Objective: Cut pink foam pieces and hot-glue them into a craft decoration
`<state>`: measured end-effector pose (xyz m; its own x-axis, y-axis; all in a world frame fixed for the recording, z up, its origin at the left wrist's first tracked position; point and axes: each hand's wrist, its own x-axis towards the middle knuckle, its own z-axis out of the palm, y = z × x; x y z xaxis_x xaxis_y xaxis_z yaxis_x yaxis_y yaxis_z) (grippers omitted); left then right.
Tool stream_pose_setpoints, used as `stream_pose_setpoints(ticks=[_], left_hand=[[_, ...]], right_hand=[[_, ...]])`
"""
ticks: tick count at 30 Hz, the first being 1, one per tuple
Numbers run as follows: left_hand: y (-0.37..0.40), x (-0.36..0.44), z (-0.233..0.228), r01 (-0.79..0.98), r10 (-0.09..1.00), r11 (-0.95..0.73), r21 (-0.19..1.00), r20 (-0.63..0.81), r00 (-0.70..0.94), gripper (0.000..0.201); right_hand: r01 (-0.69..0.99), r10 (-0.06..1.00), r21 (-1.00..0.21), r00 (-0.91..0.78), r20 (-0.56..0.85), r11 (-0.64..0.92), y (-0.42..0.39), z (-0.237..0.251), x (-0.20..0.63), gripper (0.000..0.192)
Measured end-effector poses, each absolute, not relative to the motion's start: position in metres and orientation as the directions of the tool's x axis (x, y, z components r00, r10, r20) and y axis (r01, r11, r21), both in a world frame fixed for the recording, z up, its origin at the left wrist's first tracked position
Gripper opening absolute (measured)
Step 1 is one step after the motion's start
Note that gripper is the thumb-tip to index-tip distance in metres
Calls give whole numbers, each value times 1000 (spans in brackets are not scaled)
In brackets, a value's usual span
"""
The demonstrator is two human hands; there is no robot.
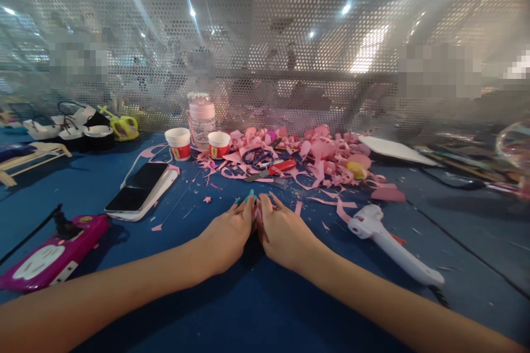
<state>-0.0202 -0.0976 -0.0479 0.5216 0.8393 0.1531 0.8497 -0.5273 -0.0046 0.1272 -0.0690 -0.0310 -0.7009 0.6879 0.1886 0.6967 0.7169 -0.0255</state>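
My left hand (pixel 229 237) and my right hand (pixel 287 231) meet at the middle of the blue table, fingers closed and fingertips pressed together. A small pinkish thing shows in the gap between them, mostly hidden, so its kind is unclear. Just beyond the fingertips lies a red-handled knife (pixel 282 166) with its blade pointing left. Behind it, dark blue-handled scissors (pixel 257 158) rest on a heap of pink cut scraps (pixel 321 154). A tiny pink star (pixel 207 199) lies left of my fingers.
At left are a phone (pixel 138 187) on a white object and a magenta power strip (pixel 78 248) with a plug. A white corded tool (pixel 391 245) lies at right. Paper cups (pixel 178 144) and a bottle (pixel 202 121) stand behind, before a perforated metal screen (pixel 256 27).
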Motion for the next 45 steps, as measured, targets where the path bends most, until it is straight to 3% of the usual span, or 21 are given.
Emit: stream_pose_setpoints(ticks=[12, 20, 29, 38, 41, 45], left_hand=[[-103, -20, -43, 860, 861, -504, 86, 132, 491, 77], [-106, -19, -38, 868, 871, -489, 83, 106, 480, 75], [-108, -16, -38, 884, 890, -454, 111, 88, 447, 78], [-108, -15, -44, 876, 869, -483, -3, 120, 480, 73], [-109, -17, -46, 877, 875, -476, 69, 140, 464, 71], [-109, -22, -51, 834, 853, -484, 264, 357, 381, 70]], right_hand=[[736, 734, -66, -655, 181, 673, -71, -28, 129, 36], [683, 683, -95, -690, 241, 724, -67, -36, 131, 57], [679, 662, 5, -716, 223, 734, -67, -39, 130, 60], [683, 658, 160, -730, 183, 713, -72, -32, 128, 53], [694, 667, 161, -720, 193, 702, -72, -30, 128, 52], [702, 671, 126, -709, 217, 701, -72, -30, 129, 55]])
